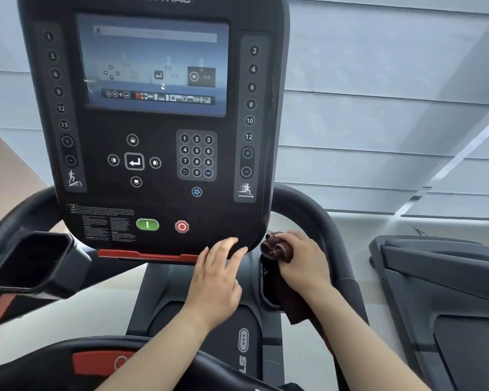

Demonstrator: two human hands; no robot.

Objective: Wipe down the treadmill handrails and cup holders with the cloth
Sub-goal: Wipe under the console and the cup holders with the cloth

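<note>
Two bare hands work just below the console (153, 122). Right hand (302, 261) is clenched around a bunched dark brown cloth (277, 249), pressing it at the right cup holder (266, 280) beside the console's lower right corner. Left hand (218, 277) lies flat, fingers spread, touching the console's bottom edge. Left cup holder (31, 263) sits off the console's lower left corner.

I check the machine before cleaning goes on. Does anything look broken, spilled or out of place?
Nothing stands out. The console looks intact, the left cup holder appears empty, and the right hand grips the brown cloth.
</note>
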